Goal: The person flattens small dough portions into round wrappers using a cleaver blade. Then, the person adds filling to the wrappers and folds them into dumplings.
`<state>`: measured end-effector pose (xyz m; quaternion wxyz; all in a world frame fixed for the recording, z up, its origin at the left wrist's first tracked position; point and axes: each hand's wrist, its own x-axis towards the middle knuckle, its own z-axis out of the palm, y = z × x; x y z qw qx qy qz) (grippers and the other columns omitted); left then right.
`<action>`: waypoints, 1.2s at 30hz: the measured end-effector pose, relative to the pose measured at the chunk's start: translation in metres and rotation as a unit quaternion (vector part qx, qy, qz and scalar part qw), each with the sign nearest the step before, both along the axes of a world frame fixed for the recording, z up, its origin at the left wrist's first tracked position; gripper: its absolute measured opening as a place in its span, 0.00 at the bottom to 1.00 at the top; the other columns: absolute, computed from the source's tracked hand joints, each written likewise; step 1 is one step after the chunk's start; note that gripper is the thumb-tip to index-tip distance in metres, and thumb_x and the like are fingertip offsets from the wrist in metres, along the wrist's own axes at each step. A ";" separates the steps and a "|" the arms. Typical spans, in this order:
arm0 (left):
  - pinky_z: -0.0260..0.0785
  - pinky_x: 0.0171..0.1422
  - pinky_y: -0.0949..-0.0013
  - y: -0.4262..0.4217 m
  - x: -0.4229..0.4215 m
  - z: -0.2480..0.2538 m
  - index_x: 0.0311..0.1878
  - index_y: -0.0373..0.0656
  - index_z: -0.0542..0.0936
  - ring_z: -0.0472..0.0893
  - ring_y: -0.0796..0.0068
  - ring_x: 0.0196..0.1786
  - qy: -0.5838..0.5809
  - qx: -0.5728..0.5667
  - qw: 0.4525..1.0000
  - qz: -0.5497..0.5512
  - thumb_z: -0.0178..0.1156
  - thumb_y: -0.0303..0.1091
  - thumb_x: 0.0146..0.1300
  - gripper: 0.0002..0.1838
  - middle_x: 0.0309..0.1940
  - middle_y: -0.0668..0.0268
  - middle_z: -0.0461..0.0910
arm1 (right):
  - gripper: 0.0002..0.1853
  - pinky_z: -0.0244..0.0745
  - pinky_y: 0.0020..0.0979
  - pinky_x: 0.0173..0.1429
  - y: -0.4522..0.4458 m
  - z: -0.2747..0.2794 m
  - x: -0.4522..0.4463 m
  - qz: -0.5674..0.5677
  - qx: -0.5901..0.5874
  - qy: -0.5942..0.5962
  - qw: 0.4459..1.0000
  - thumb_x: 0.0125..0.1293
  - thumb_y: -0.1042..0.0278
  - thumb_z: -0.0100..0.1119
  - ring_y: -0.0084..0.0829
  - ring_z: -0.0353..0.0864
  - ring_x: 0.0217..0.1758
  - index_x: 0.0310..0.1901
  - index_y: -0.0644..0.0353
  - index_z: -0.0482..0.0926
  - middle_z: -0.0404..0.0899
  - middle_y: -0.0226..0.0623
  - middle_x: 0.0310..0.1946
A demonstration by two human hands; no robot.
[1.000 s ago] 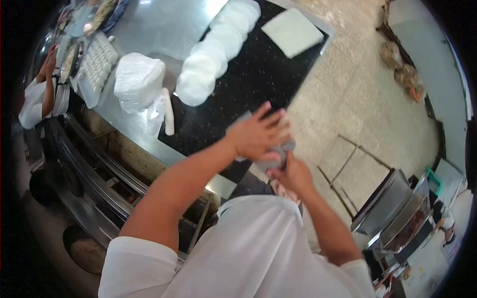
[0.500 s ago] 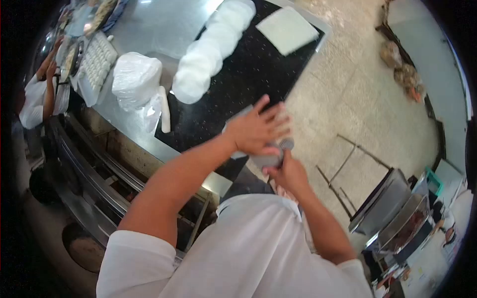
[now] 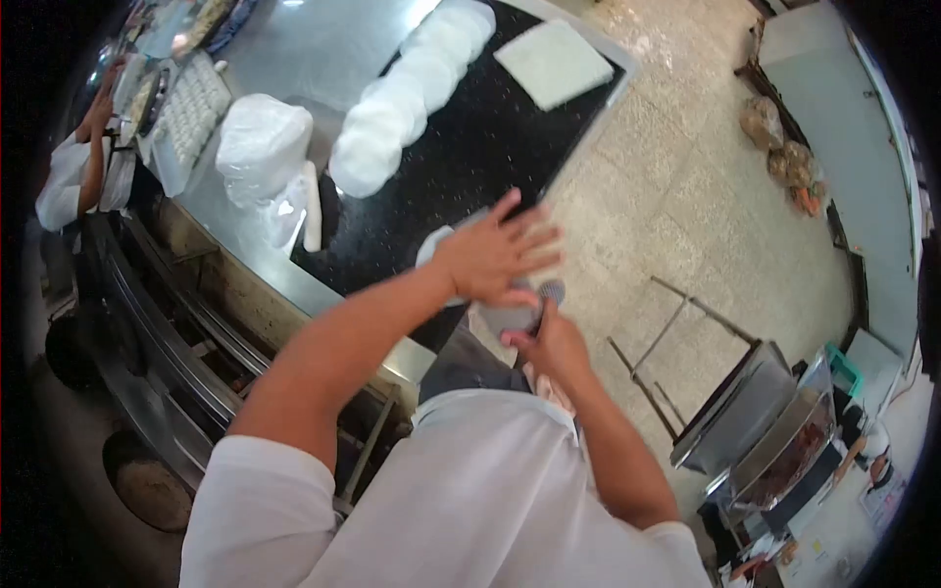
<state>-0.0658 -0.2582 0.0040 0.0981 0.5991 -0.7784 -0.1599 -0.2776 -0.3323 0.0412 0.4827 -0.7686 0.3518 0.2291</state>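
My left hand [image 3: 495, 257] is held over the near corner of the black speckled counter [image 3: 470, 157], palm down with fingers spread. Just below it, my right hand [image 3: 557, 343] is closed on a greyish flat piece [image 3: 510, 318], partly covered by the left hand. Its kind is unclear. A small grey textured knob [image 3: 553, 291] shows beside the right fingers. Under the left wrist, a whitish thing [image 3: 431, 245] lies partly hidden at the counter edge. Farther up, thin white round sheets [image 3: 392, 113] overlap in a long row.
A white plastic bag [image 3: 263, 147] lies beside a pale stick [image 3: 313, 208]. A square white stack [image 3: 554, 64] sits near the counter's right edge. At left, another person [image 3: 74, 176] stands by a tray of small white pieces [image 3: 186, 118]. A metal-legged stand [image 3: 730, 407] is on the right floor.
The view has shifted slightly, so the counter and floor items appear a little to the left. My left hand stays spread, and my right hand keeps its grip on the greyish piece.
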 end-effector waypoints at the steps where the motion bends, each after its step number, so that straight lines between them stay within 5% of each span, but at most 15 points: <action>1: 0.35 0.84 0.35 -0.011 0.008 0.002 0.73 0.59 0.73 0.56 0.52 0.83 -0.017 -0.029 0.999 0.025 0.52 0.72 0.66 0.39 0.79 0.61 0.63 | 0.38 0.80 0.50 0.49 -0.015 0.007 0.016 0.016 -0.019 0.013 1.000 0.55 0.49 0.78 0.58 0.87 0.46 0.58 0.68 0.70 0.86 0.60 0.40; 6: 0.38 0.83 0.35 -0.042 0.048 0.008 0.74 0.59 0.73 0.58 0.52 0.82 -0.065 -0.128 0.986 0.087 0.55 0.71 0.65 0.40 0.78 0.60 0.65 | 0.37 0.80 0.52 0.47 -0.053 0.006 0.057 0.075 -0.157 -0.046 0.984 0.55 0.47 0.77 0.59 0.87 0.45 0.54 0.65 0.70 0.86 0.60 0.39; 9: 0.47 0.81 0.36 -0.046 0.054 0.020 0.73 0.57 0.72 0.62 0.51 0.79 -0.079 -0.214 0.946 0.232 0.61 0.66 0.64 0.38 0.73 0.59 0.69 | 0.34 0.80 0.53 0.46 -0.060 0.008 0.076 0.032 -0.218 -0.081 0.972 0.58 0.49 0.75 0.61 0.86 0.44 0.54 0.66 0.69 0.85 0.62 0.38; 12: 0.64 0.74 0.45 -0.016 0.059 0.037 0.69 0.47 0.74 0.75 0.49 0.68 0.035 -0.271 0.906 0.324 0.70 0.45 0.63 0.32 0.64 0.57 0.77 | 0.31 0.79 0.55 0.46 -0.050 0.002 0.080 -0.007 -0.239 -0.102 0.966 0.61 0.52 0.73 0.62 0.86 0.44 0.54 0.66 0.69 0.85 0.63 0.38; 14: 0.67 0.71 0.49 0.027 0.061 0.030 0.68 0.43 0.75 0.77 0.49 0.65 0.100 -0.270 0.887 0.361 0.70 0.40 0.63 0.30 0.61 0.55 0.79 | 0.30 0.79 0.55 0.47 -0.022 -0.004 0.074 -0.086 -0.222 -0.094 0.967 0.63 0.53 0.71 0.63 0.85 0.44 0.54 0.67 0.68 0.84 0.65 0.38; 18: 0.74 0.64 0.59 0.118 0.045 0.028 0.64 0.36 0.77 0.81 0.50 0.59 0.222 -0.256 0.832 0.439 0.67 0.31 0.65 0.25 0.57 0.50 0.81 | 0.27 0.79 0.53 0.47 0.088 -0.002 0.028 -0.052 -0.160 -0.095 0.981 0.65 0.58 0.70 0.65 0.84 0.45 0.53 0.69 0.67 0.83 0.66 0.39; 22: 0.71 0.69 0.56 0.144 0.027 0.019 0.66 0.37 0.76 0.78 0.48 0.64 0.283 -0.220 0.829 0.429 0.65 0.31 0.66 0.25 0.62 0.49 0.78 | 0.27 0.79 0.53 0.47 0.079 0.017 0.035 -0.030 -0.117 -0.053 0.991 0.62 0.58 0.73 0.64 0.85 0.45 0.50 0.66 0.68 0.83 0.66 0.38; 26: 0.56 0.81 0.48 0.125 0.016 0.025 0.70 0.43 0.74 0.62 0.44 0.79 0.117 -0.119 0.927 0.336 0.65 0.37 0.67 0.29 0.73 0.52 0.69 | 0.27 0.79 0.52 0.46 0.071 0.013 0.038 0.014 -0.142 -0.078 0.987 0.62 0.57 0.73 0.62 0.86 0.44 0.50 0.65 0.68 0.84 0.64 0.38; 28: 0.60 0.78 0.48 0.119 0.012 0.023 0.67 0.44 0.77 0.67 0.48 0.76 0.039 -0.163 0.929 0.328 0.65 0.37 0.66 0.26 0.68 0.55 0.74 | 0.26 0.79 0.51 0.45 0.072 0.012 0.038 0.027 -0.160 -0.104 0.981 0.62 0.58 0.73 0.61 0.86 0.43 0.50 0.65 0.69 0.84 0.62 0.37; 31: 0.71 0.63 0.52 0.116 0.010 0.026 0.54 0.44 0.84 0.78 0.57 0.58 0.119 -0.162 0.929 0.311 0.66 0.34 0.63 0.16 0.47 0.63 0.81 | 0.26 0.79 0.50 0.46 0.072 0.016 0.036 0.000 -0.121 -0.044 0.992 0.62 0.58 0.73 0.60 0.87 0.43 0.51 0.66 0.70 0.85 0.61 0.38; 36: 0.74 0.56 0.55 0.108 0.019 0.024 0.46 0.44 0.85 0.80 0.56 0.52 0.144 -0.114 0.939 0.291 0.66 0.34 0.63 0.10 0.42 0.61 0.79 | 0.27 0.79 0.46 0.46 0.066 0.016 0.029 0.019 -0.101 -0.068 0.992 0.62 0.58 0.73 0.58 0.87 0.42 0.53 0.67 0.72 0.84 0.60 0.38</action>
